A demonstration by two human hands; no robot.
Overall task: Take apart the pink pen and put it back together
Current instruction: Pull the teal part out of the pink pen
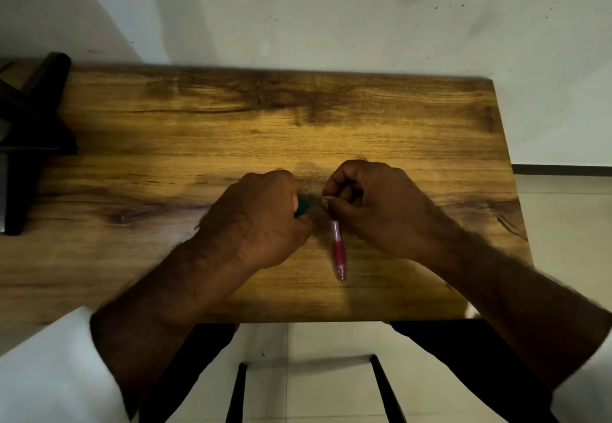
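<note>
Right hand (374, 207): closed, thumb and forefinger pinching the upper end of the pink pen (337, 243). The pen runs from that pinch toward the person, writing point nearest them. It lies low over the counter (298, 118); whether the point touches the wood cannot be told. The end-on pinch leaves the rubber grip and nose free, which is judged to suit unscrewing or pulling the barrel apart. The pen's top is hidden inside the fingers.

Left hand (261, 217): just to the left of the pen's upper end, fingers curled round a small green item (300, 208). Only a sliver shows between the fingers, so its identity cannot be confirmed. The two hands nearly meet above the pen's top, but no contact between the left hand and the pen is visible.

The visible length of the pen appears assembled, with no gap along it. Disassembly is judged not yet begun, or at its very start.

Beyond the pen: a dark frame (36, 118) stands well to its left at the counter's edge. A pale wall (331, 8) lies behind.

Count: two hands, one pink pen, one green item, one counter. No loose pen parts are visible.
</note>
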